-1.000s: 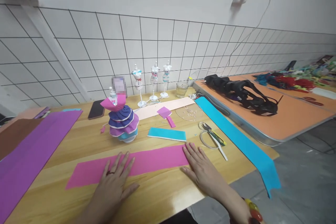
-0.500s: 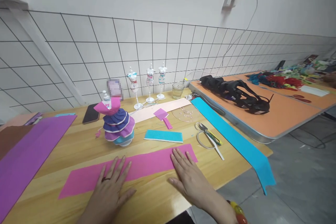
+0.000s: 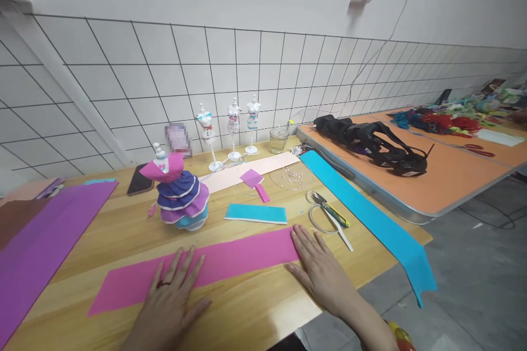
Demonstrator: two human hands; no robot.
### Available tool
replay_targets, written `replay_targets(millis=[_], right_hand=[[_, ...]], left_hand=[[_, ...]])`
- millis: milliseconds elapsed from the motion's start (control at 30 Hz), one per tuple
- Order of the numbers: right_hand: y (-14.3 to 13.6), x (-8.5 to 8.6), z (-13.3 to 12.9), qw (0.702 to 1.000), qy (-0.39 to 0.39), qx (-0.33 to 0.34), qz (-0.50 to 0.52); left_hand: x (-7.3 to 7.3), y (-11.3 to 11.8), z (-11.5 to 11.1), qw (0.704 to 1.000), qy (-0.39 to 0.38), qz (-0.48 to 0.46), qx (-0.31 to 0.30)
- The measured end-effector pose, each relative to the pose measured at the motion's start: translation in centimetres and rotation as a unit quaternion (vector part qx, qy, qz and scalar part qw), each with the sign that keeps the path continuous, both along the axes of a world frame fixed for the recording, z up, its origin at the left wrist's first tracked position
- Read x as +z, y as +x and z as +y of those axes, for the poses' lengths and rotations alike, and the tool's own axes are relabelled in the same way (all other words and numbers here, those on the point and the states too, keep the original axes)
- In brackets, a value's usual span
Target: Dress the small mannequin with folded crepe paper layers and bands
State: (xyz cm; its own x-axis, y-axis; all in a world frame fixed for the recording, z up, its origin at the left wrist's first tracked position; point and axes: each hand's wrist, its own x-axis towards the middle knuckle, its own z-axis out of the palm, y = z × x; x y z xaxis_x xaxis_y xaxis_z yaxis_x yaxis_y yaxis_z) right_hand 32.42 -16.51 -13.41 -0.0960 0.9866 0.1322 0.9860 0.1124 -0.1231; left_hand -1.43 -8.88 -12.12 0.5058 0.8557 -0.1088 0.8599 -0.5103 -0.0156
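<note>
A long pink strip [image 3: 242,256] lies flat across the wooden table [image 3: 247,307]. My left hand [image 3: 171,296] rests on its left half with the fingers spread, a dark ring on one finger. At the strip's right end lies my right hand [image 3: 319,269], palm down, fingers stretched out and covering that end. Behind the strip are a short blue piece [image 3: 256,213] with a white edge and a small form in a tiered pink, purple and blue dress [image 3: 183,192]. Neither hand grips anything.
Three small white mannequins [image 3: 233,126] and a glass [image 3: 279,141] stand near the wall. Snips [image 3: 329,208], a blue strip [image 3: 366,219] and an orange table [image 3: 382,192] with a black strapped item [image 3: 370,145] are right. Purple sheet [image 3: 53,252] and phone [image 3: 140,180] lie left.
My right hand has slid right along the pink strip to its end. My left hand stays on the strip. The view has shifted slightly.
</note>
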Motion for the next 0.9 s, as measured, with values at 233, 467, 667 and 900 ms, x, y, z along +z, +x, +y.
replay_targets(millis=[233,467,667,900], right_hand=[[0.15,-0.37,-0.10,1.000,0.008,-0.005,0.007],[-0.08,-0.09,-0.02,1.000,-0.010,-0.025,0.000],[-0.10,-0.11,0.06,1.000,-0.012,-0.026,-0.002],[-0.16,-0.01,-0.05,0.999,-0.022,-0.025,-0.007]], left_hand=[[0.45,0.18,-0.17,1.000,-0.014,0.007,0.004],[0.18,-0.18,-0.35,1.000,0.005,0.000,-0.004],[-0.12,-0.30,-0.33,1.000,0.019,-0.006,-0.010],[0.54,0.18,-0.29,1.000,-0.007,-0.005,0.006]])
